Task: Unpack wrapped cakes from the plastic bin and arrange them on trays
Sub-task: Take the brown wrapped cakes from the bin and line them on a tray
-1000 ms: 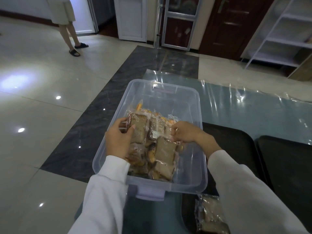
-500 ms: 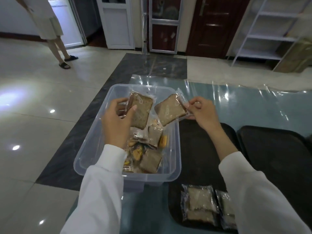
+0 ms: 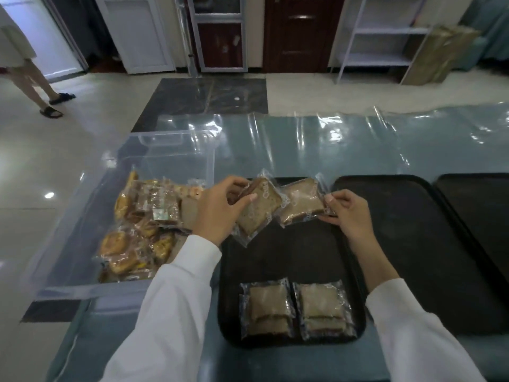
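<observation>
My left hand (image 3: 220,210) grips a wrapped brown cake slice (image 3: 260,208) above the far left part of the nearest black tray (image 3: 297,260). My right hand (image 3: 348,213) pinches the right edge of a second wrapped brown cake (image 3: 301,204) beside it, also over the tray's far end. Two wrapped brown cakes (image 3: 268,310) (image 3: 325,310) lie side by side at the tray's near edge. The clear plastic bin (image 3: 68,288) stands to the left, holding several wrapped cakes (image 3: 137,230), brown and yellow.
A second black tray (image 3: 413,257) lies right of the first, and a third (image 3: 479,210) at the far right edge. Clear plastic sheeting (image 3: 330,144) covers the blue table. A person's legs (image 3: 35,86) stand on the floor far left. White shelving (image 3: 382,37) is at the back.
Both hands lifted a wrapped cake each out of the bin and carried them right, over the near tray. The view has swung right, showing more trays.
</observation>
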Action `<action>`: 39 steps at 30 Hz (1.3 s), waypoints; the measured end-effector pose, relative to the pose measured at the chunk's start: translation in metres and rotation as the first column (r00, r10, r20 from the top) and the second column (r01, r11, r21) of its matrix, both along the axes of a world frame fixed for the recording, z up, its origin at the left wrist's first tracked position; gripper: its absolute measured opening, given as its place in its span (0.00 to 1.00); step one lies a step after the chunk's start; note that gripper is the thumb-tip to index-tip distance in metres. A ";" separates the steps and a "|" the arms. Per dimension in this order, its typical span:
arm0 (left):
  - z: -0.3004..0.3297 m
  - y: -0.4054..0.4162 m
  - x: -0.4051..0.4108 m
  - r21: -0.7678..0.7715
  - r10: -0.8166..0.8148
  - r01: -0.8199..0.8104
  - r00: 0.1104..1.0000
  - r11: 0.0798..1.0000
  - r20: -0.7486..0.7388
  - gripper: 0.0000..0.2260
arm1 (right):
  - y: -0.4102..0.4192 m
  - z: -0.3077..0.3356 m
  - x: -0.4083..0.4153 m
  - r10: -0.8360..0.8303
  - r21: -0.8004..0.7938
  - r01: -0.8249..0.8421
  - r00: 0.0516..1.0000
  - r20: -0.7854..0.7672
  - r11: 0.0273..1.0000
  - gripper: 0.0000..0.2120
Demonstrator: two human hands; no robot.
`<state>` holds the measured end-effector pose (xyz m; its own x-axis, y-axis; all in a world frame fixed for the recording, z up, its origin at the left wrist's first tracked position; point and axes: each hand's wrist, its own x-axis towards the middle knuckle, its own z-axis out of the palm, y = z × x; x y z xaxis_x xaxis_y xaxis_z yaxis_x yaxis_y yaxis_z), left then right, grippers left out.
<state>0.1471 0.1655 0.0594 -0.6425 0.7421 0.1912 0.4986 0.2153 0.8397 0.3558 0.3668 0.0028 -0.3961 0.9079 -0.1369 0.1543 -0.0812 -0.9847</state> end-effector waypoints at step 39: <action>-0.210 0.005 0.086 -0.781 -0.422 0.346 0.899 0.520 0.118 0.35 | -0.031 -0.171 0.142 0.223 -0.043 -0.277 0.664 0.714 0.960 0.12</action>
<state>0.2335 0.1701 -0.1506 -0.2694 0.7990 -0.5377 0.7480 0.5253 0.4058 0.4980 0.3360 -0.1686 -0.4194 0.8064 -0.4170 0.8087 0.1232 -0.5751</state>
